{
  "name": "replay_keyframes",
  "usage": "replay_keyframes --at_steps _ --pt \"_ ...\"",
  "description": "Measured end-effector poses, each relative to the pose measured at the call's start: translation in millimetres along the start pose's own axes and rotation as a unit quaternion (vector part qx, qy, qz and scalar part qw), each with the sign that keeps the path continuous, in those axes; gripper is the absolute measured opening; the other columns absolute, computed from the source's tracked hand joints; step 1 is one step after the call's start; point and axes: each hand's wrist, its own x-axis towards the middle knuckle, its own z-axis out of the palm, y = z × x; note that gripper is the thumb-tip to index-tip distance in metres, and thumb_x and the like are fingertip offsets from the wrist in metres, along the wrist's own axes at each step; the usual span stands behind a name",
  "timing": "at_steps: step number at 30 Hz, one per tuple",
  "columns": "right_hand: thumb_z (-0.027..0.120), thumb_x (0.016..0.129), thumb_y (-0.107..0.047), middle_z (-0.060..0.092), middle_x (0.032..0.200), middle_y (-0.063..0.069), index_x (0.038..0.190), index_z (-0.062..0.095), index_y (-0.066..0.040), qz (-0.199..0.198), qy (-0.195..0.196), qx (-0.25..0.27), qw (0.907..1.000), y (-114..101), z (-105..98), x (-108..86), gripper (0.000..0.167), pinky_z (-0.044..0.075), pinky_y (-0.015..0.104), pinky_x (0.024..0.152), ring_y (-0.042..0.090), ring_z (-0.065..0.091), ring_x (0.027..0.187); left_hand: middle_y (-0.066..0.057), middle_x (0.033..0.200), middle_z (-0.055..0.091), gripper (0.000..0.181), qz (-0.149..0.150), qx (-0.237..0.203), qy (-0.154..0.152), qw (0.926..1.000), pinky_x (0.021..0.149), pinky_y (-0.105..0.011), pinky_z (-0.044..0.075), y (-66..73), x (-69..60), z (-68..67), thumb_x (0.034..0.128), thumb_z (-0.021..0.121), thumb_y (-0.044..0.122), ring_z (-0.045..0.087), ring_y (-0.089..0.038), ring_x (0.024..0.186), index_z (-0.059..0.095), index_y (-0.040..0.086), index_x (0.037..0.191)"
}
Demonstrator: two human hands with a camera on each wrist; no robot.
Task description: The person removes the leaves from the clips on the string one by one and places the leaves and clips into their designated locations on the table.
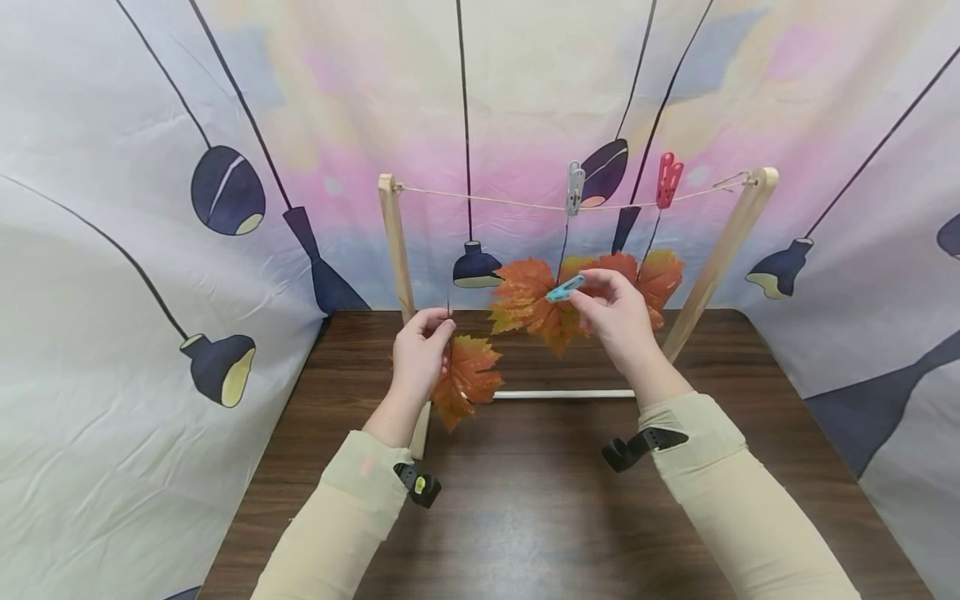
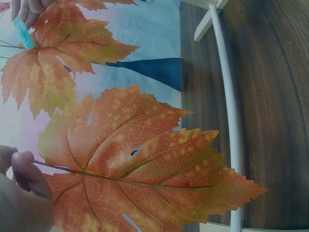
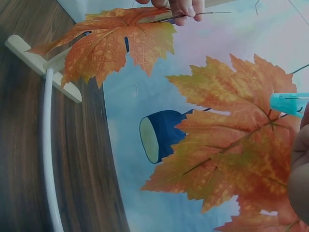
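Note:
My left hand [image 1: 422,354] pinches the thin stem of an orange maple leaf [image 1: 467,379], which hangs below the fingers near the left post. In the left wrist view that leaf [image 2: 130,159] spreads out large beside the thumb. My right hand [image 1: 617,321] holds a light blue clothespin [image 1: 566,288] between thumb and fingers, in front of another maple leaf [image 1: 536,300]. That leaf hangs by its stem from a grey clothespin [image 1: 574,188] on the string [image 1: 487,199]. A red clothespin [image 1: 668,181] on the same string holds a further leaf [image 1: 663,279], partly hidden behind the right hand.
The string runs between two wooden posts, left [image 1: 396,242] and right [image 1: 723,258]. A white rod [image 1: 562,394] joins them low down above the brown table [image 1: 525,500]. Behind stands a cloth backdrop [image 1: 360,100] printed with lamps.

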Motion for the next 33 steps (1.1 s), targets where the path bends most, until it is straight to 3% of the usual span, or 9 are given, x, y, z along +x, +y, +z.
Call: replay_keyframes --at_steps 13,23,33 --pt "0.064 0.09 -0.018 0.054 0.092 0.003 0.118 0.052 -0.009 0.049 0.012 0.026 0.9984 18.6 -10.4 -8.4 0.032 0.048 0.023 0.058 0.011 0.052 0.06 -0.011 0.09 0.06 0.016 0.007 0.028 0.011 0.9995 0.038 -0.023 0.037 -17.9 -6.8 -5.5 0.0919 0.061 0.015 0.04 -0.01 0.039 0.066 0.011 0.106" --pt "0.065 0.089 -0.019 0.054 0.092 0.002 0.118 0.053 -0.009 0.058 0.022 0.032 0.9976 33.2 -17.0 -15.6 0.032 0.046 0.022 0.056 0.009 0.052 0.059 -0.002 0.081 0.056 0.015 0.011 0.044 0.02 0.9988 0.039 -0.023 0.038 -30.3 -9.6 -6.4 0.0908 0.062 0.011 0.041 -0.01 0.039 0.066 0.009 0.104" --pt "0.065 0.089 -0.012 0.056 0.097 -0.001 0.111 0.055 -0.01 0.066 0.054 0.065 0.9943 47.5 -23.7 -22.9 0.024 0.046 0.019 0.053 0.006 0.05 0.057 -0.005 0.082 0.056 0.015 0.005 0.06 0.01 0.9982 0.039 -0.024 0.038 -36.5 -10.5 -9.8 0.0912 0.062 0.014 0.042 -0.008 0.038 0.066 0.01 0.105"
